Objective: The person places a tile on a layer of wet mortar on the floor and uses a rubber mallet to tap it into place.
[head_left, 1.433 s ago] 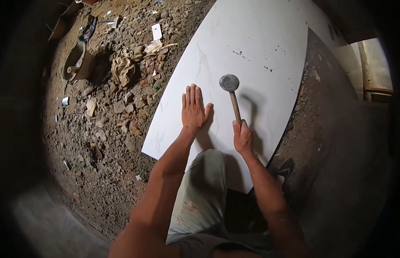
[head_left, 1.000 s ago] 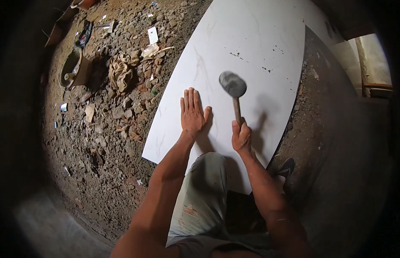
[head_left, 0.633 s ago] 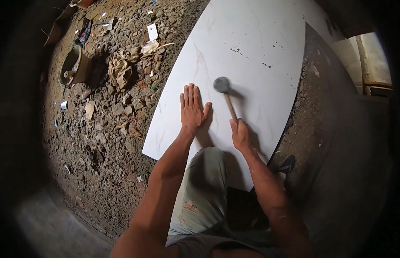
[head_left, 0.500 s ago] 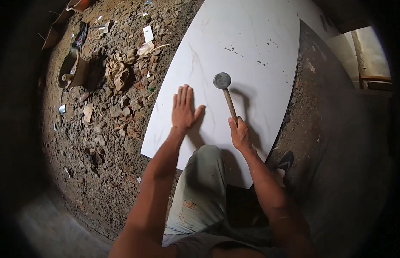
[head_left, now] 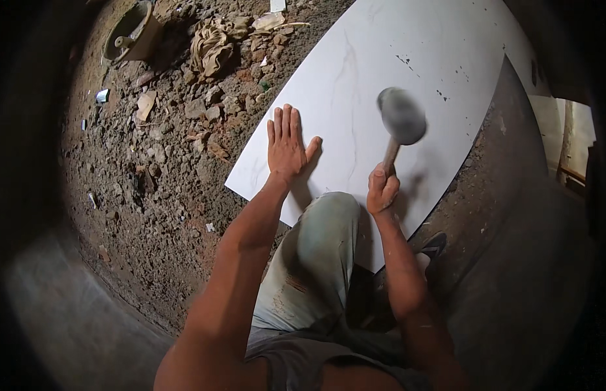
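We saw the mallet (head_left: 402, 117), clasped in the right hand (head_left: 384, 192), newly swung rightward above the white slab (head_left: 440, 39), suggesting tapping in progress; the left hand (head_left: 288, 154), empty and outstretched, lay flat on it.

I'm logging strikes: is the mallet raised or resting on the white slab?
Raised: the mallet hangs clear of the white slab, its shadow lying apart.

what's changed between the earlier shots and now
The mallet has swung from leaning left to leaning right in the picture. The left hand has shifted toward the white slab's left edge. The view itself has turned. The right hand still grips the mallet, and the left still lies flat on the slab.
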The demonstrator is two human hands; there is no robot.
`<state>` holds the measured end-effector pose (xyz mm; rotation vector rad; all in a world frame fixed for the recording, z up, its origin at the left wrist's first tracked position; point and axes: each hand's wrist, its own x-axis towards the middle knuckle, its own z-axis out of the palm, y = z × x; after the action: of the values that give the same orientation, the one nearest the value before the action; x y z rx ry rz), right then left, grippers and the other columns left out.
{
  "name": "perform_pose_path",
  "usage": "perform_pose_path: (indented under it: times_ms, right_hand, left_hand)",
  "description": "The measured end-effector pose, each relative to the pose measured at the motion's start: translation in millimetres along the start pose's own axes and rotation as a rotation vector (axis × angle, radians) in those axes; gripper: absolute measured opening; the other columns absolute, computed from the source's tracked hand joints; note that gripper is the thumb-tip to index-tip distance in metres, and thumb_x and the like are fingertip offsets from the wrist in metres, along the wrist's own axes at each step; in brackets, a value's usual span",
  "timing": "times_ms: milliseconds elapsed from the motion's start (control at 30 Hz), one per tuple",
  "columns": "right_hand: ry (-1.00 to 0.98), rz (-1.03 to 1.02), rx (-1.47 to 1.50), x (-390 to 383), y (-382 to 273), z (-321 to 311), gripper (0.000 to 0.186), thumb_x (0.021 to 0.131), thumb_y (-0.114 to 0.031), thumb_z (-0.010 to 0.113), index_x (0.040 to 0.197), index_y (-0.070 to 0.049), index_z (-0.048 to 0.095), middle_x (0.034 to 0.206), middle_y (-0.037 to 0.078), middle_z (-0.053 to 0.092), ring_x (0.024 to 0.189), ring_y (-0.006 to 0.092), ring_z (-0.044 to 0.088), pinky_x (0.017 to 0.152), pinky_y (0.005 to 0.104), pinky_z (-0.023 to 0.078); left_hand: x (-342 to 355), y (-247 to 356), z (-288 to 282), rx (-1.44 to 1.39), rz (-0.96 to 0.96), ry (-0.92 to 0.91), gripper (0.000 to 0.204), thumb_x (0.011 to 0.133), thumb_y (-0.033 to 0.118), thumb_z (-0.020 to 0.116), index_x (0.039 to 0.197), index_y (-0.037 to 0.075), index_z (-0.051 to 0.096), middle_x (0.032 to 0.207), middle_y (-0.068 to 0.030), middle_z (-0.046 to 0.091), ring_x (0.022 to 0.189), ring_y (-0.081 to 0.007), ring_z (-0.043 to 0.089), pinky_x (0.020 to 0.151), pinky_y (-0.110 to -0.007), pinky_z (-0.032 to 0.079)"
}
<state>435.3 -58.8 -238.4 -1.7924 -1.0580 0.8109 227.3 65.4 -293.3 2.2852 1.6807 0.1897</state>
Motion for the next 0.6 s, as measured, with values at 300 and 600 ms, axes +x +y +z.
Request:
perform_pose_path:
  times_ms: [300,600]
  right_hand:
    - [-0.104,0.048,-0.202,6,-24,-10,0.042,0.1,-0.036,0.05,0.087,0.004,0.052,0.067,0.024,0.055,0.061,0.0484,0.053,0.057,0.0482,0.042]
    - [-0.195,0.181,-0.209,8,-31,-7,0.046,0.099,-0.042,0.052,0.093,0.003,0.053,0.08,0.033,0.058,0.082,0.0512,0.057,0.068,0.0524,0.043]
  left_hand:
    - [1,3,2,-0.001,0.016,0.03,0.089,0.093,0.06,0.045,0.154,0.001,0.017,0.162,-0.0169,0.014,0.151,-0.0335,0.006,0.122,-0.049,0.006]
    - [-5,-4,4,-0.021,0.013,0.029,0.09,0.092,0.056,0.051,0.153,0.0,0.018,0.161,-0.0188,0.015,0.151,-0.0344,0.007,0.122,-0.05,0.008]
